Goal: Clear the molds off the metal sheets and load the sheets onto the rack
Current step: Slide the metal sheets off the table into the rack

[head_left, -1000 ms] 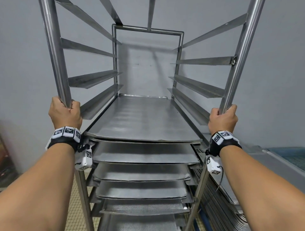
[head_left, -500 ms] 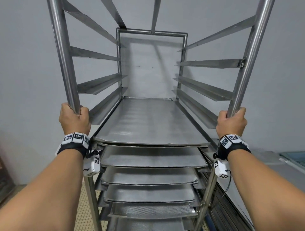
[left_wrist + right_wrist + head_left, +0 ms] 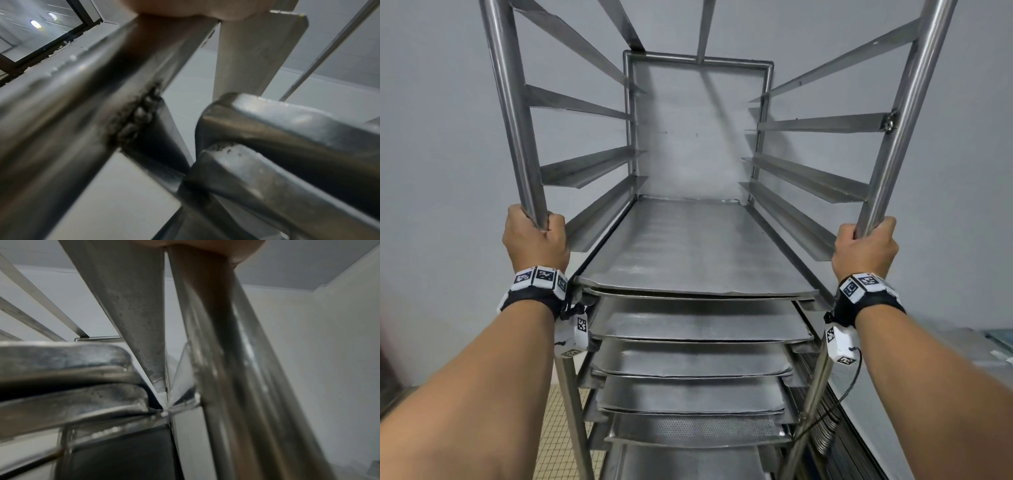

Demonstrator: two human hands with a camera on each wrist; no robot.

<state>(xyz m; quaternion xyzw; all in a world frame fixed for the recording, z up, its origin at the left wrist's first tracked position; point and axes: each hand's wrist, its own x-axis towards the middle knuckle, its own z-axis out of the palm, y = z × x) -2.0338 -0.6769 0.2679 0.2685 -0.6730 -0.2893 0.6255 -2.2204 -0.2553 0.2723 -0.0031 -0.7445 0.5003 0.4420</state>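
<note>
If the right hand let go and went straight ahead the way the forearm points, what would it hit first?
Most likely the rack's front right post, which the right hand grips now. Just past it lies the empty side rail above the top sheet. Depth beyond that is unclear.

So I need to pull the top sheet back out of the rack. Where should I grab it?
Take the top sheet by its near short edge, from the rack's open front. Side rails flank its long edges and the far end sits deep inside. Both hands, left hand and right hand, grip the front posts.
</note>
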